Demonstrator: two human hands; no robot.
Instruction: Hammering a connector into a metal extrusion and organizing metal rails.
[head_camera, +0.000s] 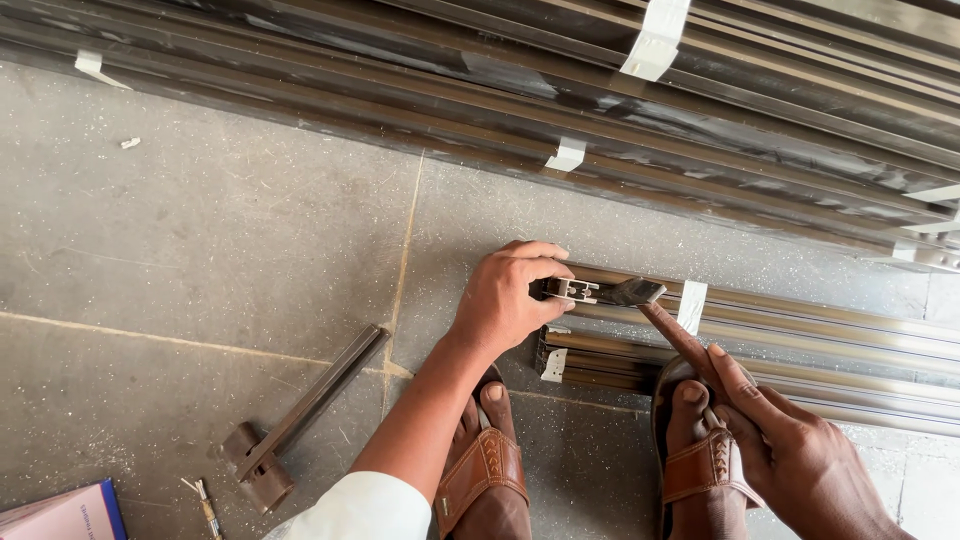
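Left hand: the left hand (505, 298) is closed over the cut end of a profile (760, 310), a long brown metal section lying on the floor (220, 240), thumb and fingers wrapped around its end.
Right hand: the right hand (790, 450) is narrow, index finger stretched out and touching the profile just right of the left hand; the other fingers are curled, holding nothing that shows.
Tape: a white tape (692, 305) band wraps the profile just beyond the right fingertip.
Lower profiles: more profiles (600, 365) lie just below the left hand, ends open.
Feet: two feet in brown sandals (480, 470) sit under the hands.
Stack: a wrapped stack (600, 90) of long profiles runs across, well above both hands.
Far left: a short bar (300, 410) with a block at its end, well left of the left hand; a book corner (70, 512) beyond it.
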